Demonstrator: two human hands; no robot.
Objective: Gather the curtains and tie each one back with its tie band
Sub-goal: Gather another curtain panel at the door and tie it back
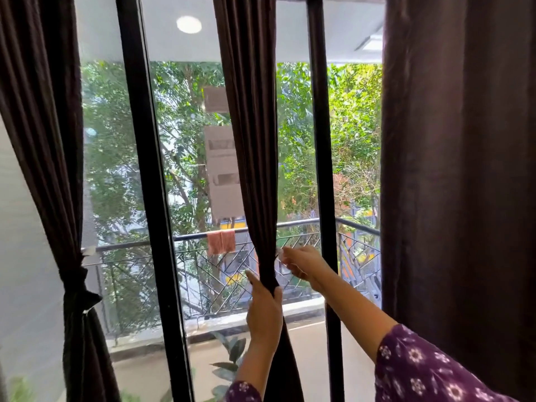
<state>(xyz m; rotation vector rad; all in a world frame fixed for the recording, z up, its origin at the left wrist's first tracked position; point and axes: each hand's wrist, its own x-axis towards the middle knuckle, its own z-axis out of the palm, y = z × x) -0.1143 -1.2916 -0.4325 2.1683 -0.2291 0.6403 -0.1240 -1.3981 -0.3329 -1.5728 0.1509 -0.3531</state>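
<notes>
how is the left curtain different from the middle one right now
The left curtain is cinched by a tie band; the middle curtain is only bunched in the left hand, no band visible round it. The left curtain hangs at the far left, the middle curtain before the glass. Both are dark brown and gathered narrow.

Right sleeve (429,369): purple fabric w/ small white flower print, ends partway up the arm. Left sleeve (242,391): same purple floral print, only its cuff edge seen at btm of view.
</notes>
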